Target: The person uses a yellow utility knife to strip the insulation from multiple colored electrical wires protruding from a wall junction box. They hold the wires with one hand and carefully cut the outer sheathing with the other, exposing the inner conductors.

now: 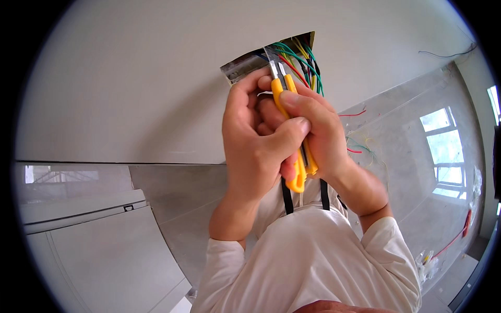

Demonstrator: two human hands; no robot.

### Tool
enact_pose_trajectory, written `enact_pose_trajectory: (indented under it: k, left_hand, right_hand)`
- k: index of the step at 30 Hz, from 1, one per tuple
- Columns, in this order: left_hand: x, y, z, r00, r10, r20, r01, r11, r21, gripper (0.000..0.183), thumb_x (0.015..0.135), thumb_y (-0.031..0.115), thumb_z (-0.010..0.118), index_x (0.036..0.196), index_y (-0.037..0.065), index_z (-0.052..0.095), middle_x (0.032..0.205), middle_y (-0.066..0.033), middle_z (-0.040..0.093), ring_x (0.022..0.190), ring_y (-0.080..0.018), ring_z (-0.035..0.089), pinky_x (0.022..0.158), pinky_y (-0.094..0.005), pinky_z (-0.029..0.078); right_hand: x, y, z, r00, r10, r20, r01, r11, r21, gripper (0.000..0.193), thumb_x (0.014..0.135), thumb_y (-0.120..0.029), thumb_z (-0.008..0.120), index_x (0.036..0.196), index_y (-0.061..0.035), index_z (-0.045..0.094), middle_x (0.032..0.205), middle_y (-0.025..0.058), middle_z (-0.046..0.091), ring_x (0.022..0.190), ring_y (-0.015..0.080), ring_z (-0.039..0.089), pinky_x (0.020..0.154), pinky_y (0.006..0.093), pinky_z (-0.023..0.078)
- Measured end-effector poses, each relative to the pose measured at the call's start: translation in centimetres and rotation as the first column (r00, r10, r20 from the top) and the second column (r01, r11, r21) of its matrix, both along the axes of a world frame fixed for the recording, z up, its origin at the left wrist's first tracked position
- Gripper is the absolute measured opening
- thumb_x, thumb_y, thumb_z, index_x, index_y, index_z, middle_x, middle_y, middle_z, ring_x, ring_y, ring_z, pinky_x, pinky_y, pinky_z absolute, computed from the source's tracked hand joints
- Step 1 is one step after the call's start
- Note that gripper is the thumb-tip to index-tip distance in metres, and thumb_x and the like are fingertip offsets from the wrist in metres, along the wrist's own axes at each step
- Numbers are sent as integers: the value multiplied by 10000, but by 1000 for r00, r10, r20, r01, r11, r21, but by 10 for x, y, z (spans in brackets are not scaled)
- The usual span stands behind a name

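Snap-off utility knife (276, 94), yellow: grasped by left hand (255, 146) and right hand (324, 130), blade (273, 70) at wall cutout (242, 68); a thumb slip risked nicking green wires (286, 49) there.

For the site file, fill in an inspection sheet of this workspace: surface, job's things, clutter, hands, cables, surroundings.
Surface: white panel with a rectangular opening.
Job's things: yellow-handled cutter, metal end toward the opening.
Clutter: crumpled clear plastic on the grey floor.
Hands: left hand and right hand both around the cutter.
Cables: green, red and yellow wires emerging from the opening.
Surroundings: pale boxy unit at lower left; window reflections on the floor.
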State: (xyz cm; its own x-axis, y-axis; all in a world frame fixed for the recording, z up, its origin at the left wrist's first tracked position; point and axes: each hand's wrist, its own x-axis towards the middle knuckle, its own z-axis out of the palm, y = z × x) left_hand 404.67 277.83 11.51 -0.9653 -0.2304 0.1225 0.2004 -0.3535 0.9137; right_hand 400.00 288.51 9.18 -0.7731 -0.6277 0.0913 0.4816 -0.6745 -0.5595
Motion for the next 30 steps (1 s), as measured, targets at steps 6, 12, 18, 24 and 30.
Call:
enact_pose_trajectory:
  k: [6, 12, 18, 24, 30]
  left_hand:
    - [2, -1, -2, 998, 61, -27, -58, 994, 97, 615, 759, -64, 647, 1355, -89, 497, 1181, -149, 628, 953, -130, 661, 834, -273, 581]
    - [3, -7, -11, 998, 29, -48, -19, 981, 194, 647, 747, -19, 661, 1371, -82, 501, 1213, -147, 630, 1096, -168, 634, 976, -299, 528]
    - [5, -14, -23, 995, 34, -96, -4, 957, 290, 662, 762, 16, 670, 1387, -94, 482, 1249, -157, 627, 1119, -185, 632, 1014, -316, 516]
    - [9, -18, -25, 994, 52, -95, -19, 949, 314, 665, 767, 8, 644, 1398, -95, 462, 1251, -161, 622, 1132, -181, 625, 1015, -311, 511]
    - [17, -27, -25, 997, 45, -60, -25, 952, 306, 639, 775, -15, 634, 1385, -75, 454, 1223, -145, 596, 1084, -145, 609, 934, -279, 532]
  right_hand:
    - [2, 2, 9, 998, 36, -54, -30, 993, 115, 189, 1033, -136, 508, 1163, -4, 544, 844, 59, 624, 718, 128, 602, 620, 296, 510]
    - [6, -3, 23, 996, -18, -89, 42, 962, 268, 139, 1053, -127, 485, 1106, -2, 519, 819, 59, 619, 661, 143, 627, 598, 313, 534]
    - [6, -12, 32, 986, 55, -158, 6, 933, 359, 128, 1063, -130, 451, 1056, -6, 484, 754, 95, 614, 580, 186, 636, 541, 323, 536]
    - [6, -26, 30, 977, 167, -133, -107, 922, 372, 176, 1051, -150, 495, 1124, 1, 545, 818, 59, 618, 640, 134, 596, 570, 301, 511]
    - [18, -28, 30, 992, 40, -118, 14, 905, 425, 150, 1040, -159, 517, 1069, -14, 539, 802, 47, 605, 656, 114, 567, 594, 288, 492]
